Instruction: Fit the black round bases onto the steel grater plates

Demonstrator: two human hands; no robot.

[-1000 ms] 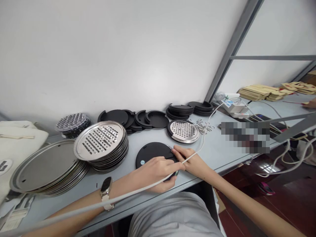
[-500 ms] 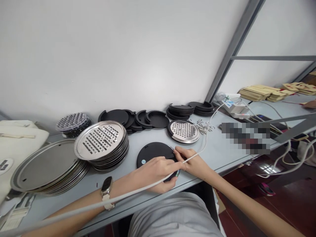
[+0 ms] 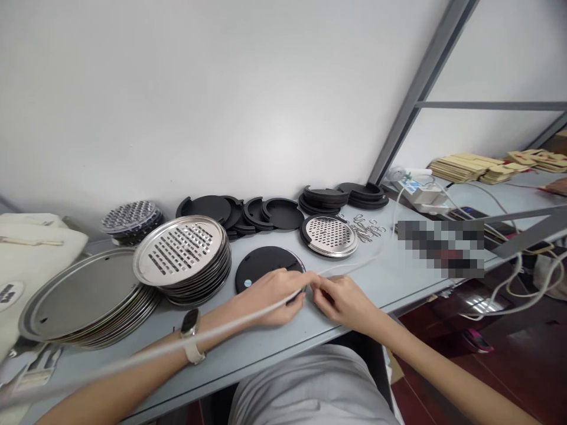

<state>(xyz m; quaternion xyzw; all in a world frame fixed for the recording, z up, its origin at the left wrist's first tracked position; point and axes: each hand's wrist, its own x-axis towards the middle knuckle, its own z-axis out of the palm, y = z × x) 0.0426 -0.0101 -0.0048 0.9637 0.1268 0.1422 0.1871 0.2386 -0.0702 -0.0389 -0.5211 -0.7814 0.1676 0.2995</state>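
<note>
A black round base with a small pale blue sticker sits before me on the table. My left hand lies over its near right side, fingers curled round the rim. My right hand is closed beside that rim, its fingertips meeting the left fingertips; whatever they pinch is hidden. A white cable hangs blurred across the view, in front of my left wrist. Just beyond my right hand rests a round metal grater plate set in a black holder.
Left of the base stand a stack of round grater plates and a stack of larger metal discs. Black round holders line the wall. Small metal hooks lie scattered at the right. A grey frame post rises behind them.
The black base has shifted slightly left and away from me, with my left hand on it. My right hand has come lower, its fingers more curled. The cable has swung.
</note>
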